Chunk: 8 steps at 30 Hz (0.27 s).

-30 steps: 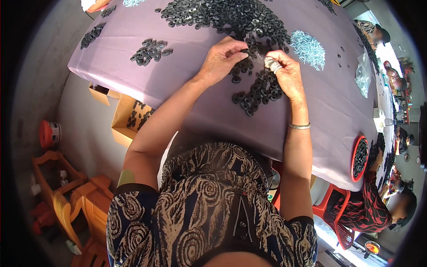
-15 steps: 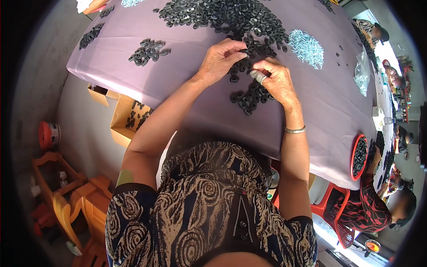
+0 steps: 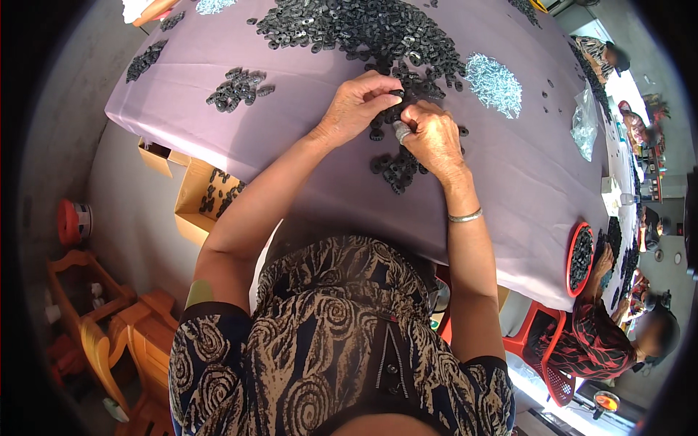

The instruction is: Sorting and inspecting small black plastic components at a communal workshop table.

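My left hand (image 3: 354, 107) pinches a small black ring-shaped plastic part (image 3: 396, 94) between thumb and fingertips above the table. Close beside it on the right, my right hand (image 3: 430, 136) is closed, its wrapped thumb turned toward that part. Whatever the right fingers hold is hidden behind them. A large heap of black parts (image 3: 356, 29) spreads beyond both hands, and some lie beneath them. Nearer to me is a smaller cluster of black parts (image 3: 398, 171). Right of the heap lies a pile of small shiny silvery-blue pieces (image 3: 494, 85).
Smaller groups of black parts (image 3: 237, 90) lie to the left on the purple tablecloth (image 3: 305, 185). A red basin (image 3: 571, 272) of black parts is at the right edge. An open cardboard box (image 3: 190, 218) stands below on the left. A co-worker (image 3: 592, 338) sits at the right.
My right hand has moved left and turned inward, closer to the left hand. The left hand stays nearly in place, still pinching a black part. The view has shifted slightly.
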{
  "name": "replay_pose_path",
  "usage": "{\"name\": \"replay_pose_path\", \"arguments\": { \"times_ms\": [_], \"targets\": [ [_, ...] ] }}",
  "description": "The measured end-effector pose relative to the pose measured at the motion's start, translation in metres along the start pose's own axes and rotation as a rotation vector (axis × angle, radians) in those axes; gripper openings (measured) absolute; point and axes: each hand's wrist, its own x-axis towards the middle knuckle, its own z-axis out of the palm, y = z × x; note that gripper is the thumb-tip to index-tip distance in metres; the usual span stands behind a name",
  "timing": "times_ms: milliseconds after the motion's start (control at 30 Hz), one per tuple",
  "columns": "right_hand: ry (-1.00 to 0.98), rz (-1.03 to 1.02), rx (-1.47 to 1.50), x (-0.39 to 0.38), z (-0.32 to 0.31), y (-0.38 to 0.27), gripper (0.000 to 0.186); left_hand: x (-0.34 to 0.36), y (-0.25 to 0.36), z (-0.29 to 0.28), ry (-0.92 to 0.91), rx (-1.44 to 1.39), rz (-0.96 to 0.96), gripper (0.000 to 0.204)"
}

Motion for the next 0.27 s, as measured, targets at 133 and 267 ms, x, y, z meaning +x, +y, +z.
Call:
{"name": "replay_pose_path", "arguments": {
  "times_ms": [133,267],
  "targets": [
    [0.085,0.007,0.16,0.001,0.002,0.002,0.009,0.002,0.0,-0.008,0.02,-0.34,-0.11,0.021],
    [0.027,0.231,0.608,0.0,0.003,0.026,0.006,0.0,0.005,-0.001,-0.145,-0.252,-0.124,0.026]
  ]
}}
